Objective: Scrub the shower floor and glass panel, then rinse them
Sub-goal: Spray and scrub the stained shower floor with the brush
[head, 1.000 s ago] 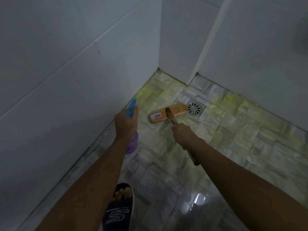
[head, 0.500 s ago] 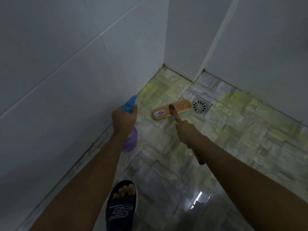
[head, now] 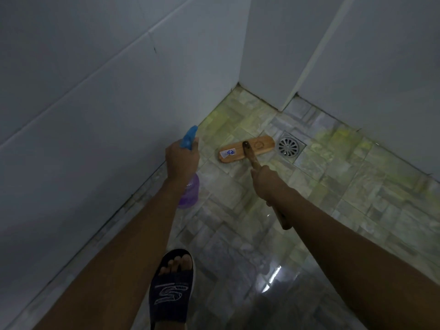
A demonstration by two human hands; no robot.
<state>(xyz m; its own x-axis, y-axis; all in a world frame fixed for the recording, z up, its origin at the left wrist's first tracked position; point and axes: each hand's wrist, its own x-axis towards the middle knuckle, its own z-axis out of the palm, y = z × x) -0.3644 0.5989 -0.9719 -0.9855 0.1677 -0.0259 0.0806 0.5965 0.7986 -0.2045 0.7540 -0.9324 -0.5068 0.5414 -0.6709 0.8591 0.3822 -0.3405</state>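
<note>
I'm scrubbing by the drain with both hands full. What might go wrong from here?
1. The floor shines wet around the sandal. With the left hand gripping the spray bottle and the right hand gripping the brush, nothing is free to brace against a slip.
2. The brush's head lies right beside the drain; a longer stroke might snag its bristles on the grate.
</note>
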